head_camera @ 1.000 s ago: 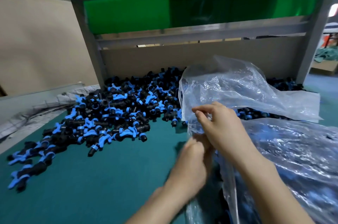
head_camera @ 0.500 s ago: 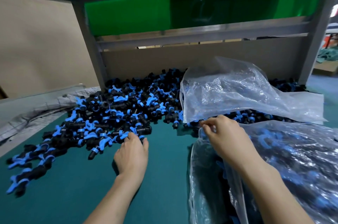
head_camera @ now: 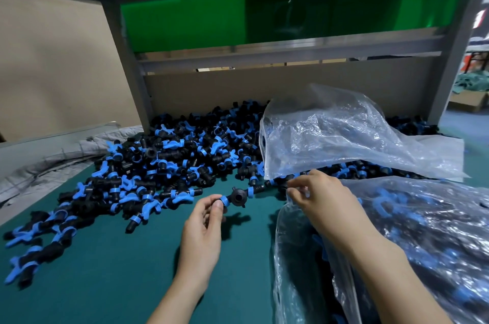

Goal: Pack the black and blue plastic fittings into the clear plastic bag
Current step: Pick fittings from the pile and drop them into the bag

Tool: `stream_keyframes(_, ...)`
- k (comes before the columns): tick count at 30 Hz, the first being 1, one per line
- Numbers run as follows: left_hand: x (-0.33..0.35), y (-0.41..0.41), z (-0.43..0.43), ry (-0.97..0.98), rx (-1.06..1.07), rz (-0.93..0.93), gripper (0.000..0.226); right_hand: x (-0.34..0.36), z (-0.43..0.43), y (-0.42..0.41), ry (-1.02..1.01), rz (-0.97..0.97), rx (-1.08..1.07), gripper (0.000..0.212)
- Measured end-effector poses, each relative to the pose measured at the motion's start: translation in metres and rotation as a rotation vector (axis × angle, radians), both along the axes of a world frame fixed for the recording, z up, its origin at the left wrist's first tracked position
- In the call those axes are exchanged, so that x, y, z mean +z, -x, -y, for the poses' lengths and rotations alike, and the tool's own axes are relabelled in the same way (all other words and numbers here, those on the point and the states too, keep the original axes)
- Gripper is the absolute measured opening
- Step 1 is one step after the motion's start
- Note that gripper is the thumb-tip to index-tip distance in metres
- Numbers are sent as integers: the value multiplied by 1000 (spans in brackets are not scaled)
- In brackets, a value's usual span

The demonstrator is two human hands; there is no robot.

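The left hand (head_camera: 202, 225) pinches one end of a black plastic tee fitting with blue collars (head_camera: 236, 197) between thumb and fingertips. The fitting is held level, clear of the surface, and its shadow falls on the mat just beneath it. The fitting's far end points toward the right hand (head_camera: 320, 202), which is near it but not touching it. The right hand has its fingers curled and grips the rim of a large clear plastic bag (head_camera: 288, 257), holding the edge up at the mouth. That bag slumps at the front right of the teal-green table (head_camera: 105, 284) and is already bulging with black and blue fittings, seen blurred through its wrinkled wall. The right forearm lies across its top. Beyond both hands, a broad loose pile of black and blue plastic fittings (head_camera: 172, 159) spreads over the table from its left edge back to the rear. A second clear plastic bag (head_camera: 344, 135), crumpled and mostly flat, lies draped over the right part of that pile, with some fittings showing under its near edge. Behind the pile stands a brown board (head_camera: 238, 90) set in a grey metal frame (head_camera: 132, 72), with a green panel (head_camera: 185, 24) above it. At the far left, off the table's edge, a grey quilted cloth (head_camera: 53, 162) lies bunched.
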State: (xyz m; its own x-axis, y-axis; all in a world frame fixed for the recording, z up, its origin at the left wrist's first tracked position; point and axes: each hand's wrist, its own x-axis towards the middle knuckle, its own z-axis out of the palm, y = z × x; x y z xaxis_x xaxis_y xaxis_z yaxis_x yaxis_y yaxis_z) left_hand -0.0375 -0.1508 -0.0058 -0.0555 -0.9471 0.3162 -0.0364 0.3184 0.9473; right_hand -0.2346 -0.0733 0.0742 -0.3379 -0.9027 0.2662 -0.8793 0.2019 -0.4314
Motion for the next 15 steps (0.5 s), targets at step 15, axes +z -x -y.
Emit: stream_keyframes(15, -1, -2, -1, 40, -39, 20, 13, -2, 0, 2, 20, -28, 14, 26)
